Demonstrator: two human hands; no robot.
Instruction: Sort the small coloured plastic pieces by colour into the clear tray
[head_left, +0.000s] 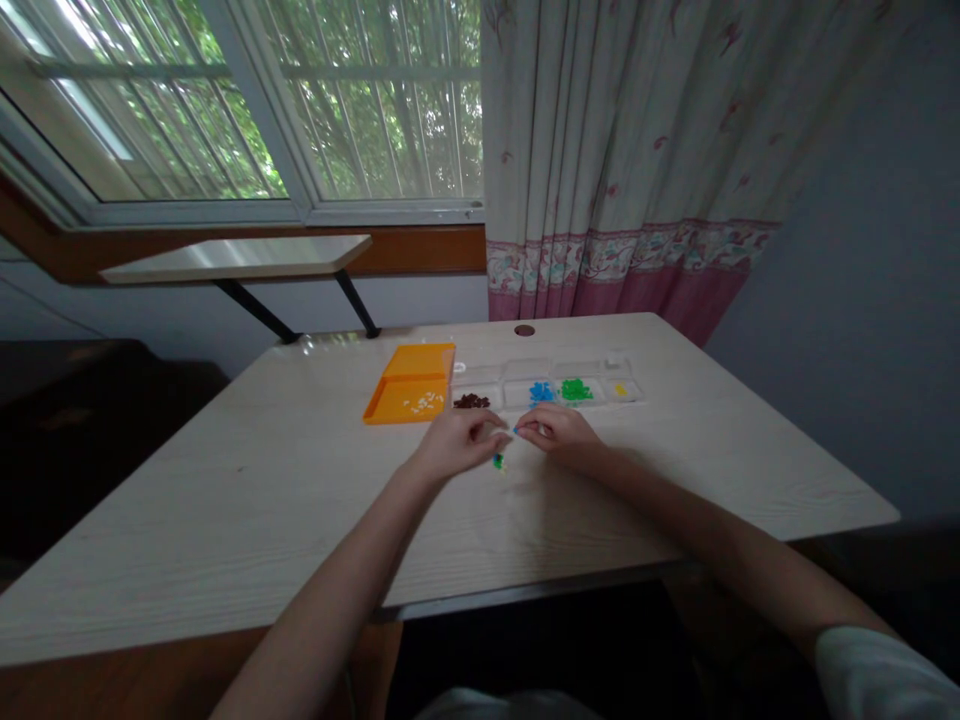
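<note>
My left hand (pixel 461 440) is closed in a pinch, with a thin pale thread at its fingertips. Just below it is a small cluster of green, blue and yellow beads (pixel 499 462); whether it hangs or rests on the table I cannot tell. My right hand (pixel 559 428) pinches a small blue bead (pixel 515 430), its fingertips close to the left ones. Behind the hands, a clear compartment tray (pixel 525 372) holds brown beads (pixel 472 401), blue beads (pixel 541 392), green beads (pixel 576 389) and a few yellow beads (pixel 620 390).
An open orange box (pixel 420 362) with white beads (pixel 424 403) stands left of the clear tray on the pale wooden table (pixel 262 490). A raised shelf (pixel 247 257) on black legs is at the back left. Behind are a barred window and a curtain (pixel 600 150).
</note>
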